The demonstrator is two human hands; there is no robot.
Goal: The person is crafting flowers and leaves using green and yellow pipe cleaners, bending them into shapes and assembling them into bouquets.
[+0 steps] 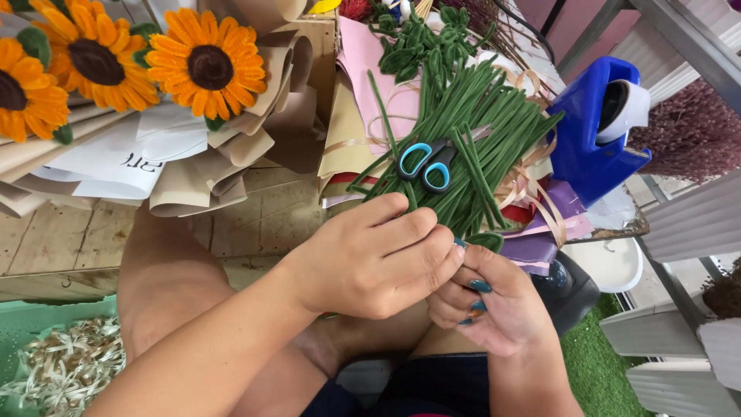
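Green stems (471, 131): fuzzy, matt, chenille-like pile. Scissors (427, 164), lying on the stems: glossy blue and black plastic handles. Tape dispenser (588, 147), right of the stems: smooth, shiny blue plastic, white tape roll. Sunflowers (207, 68), left of the stems: soft matt petals, possibly felt or yarn; wrapped in matt brown kraft paper (231, 147). Ribbon (532, 193) beside the stems: satin sheen. Tabletop (255, 216) below the wrapping: rough bare wood. Right hand (494, 305), below the stems: glossy teal nail polish.

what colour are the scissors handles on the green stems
Blue with black, on the scissors lying across the green stems; the head view shows them.
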